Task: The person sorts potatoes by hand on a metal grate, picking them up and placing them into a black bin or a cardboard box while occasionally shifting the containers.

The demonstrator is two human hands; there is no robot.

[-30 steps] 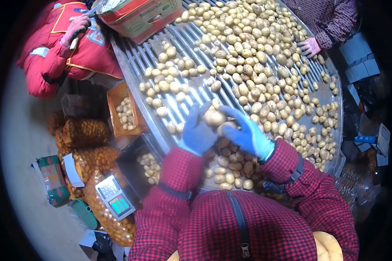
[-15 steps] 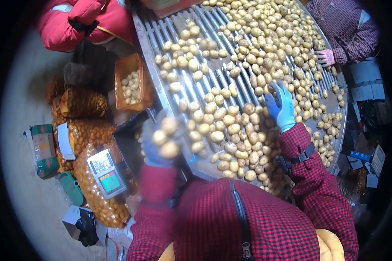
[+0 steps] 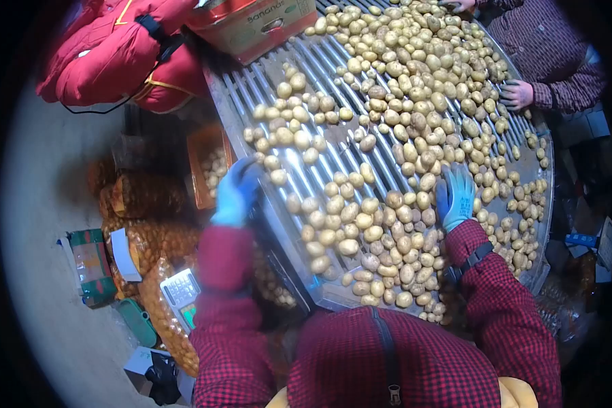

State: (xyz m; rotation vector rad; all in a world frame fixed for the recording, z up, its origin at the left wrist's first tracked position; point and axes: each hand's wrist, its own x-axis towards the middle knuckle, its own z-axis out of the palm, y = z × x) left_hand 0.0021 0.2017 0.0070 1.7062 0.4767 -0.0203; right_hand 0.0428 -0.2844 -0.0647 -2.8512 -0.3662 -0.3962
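My left hand (image 3: 235, 194), in a blue glove, is raised beside the left edge of the slatted metal table (image 3: 268, 197), near the orange crate (image 3: 198, 166). Its fingers are smeared by motion, and no potato shows in it. On the table my right hand (image 3: 457, 196), also gloved in blue, lies among the potatoes (image 3: 404, 248) with its fingers apart, touching some of them. Potatoes cover much of the slats. Below my left forearm is a dark container (image 3: 299, 299) with potatoes inside.
A cardboard box (image 3: 265, 30) stands at the table's far left. One person in a red jacket (image 3: 109, 61) is at upper left; a co-worker's hand (image 3: 517, 94) rests at the right edge. Net sacks (image 3: 156, 245) and a scale (image 3: 181, 289) lie at left.
My left hand has moved up and left, and the potatoes seen at it before no longer show there. The view has shifted, bringing the cardboard box and the co-worker's other hand into sight.
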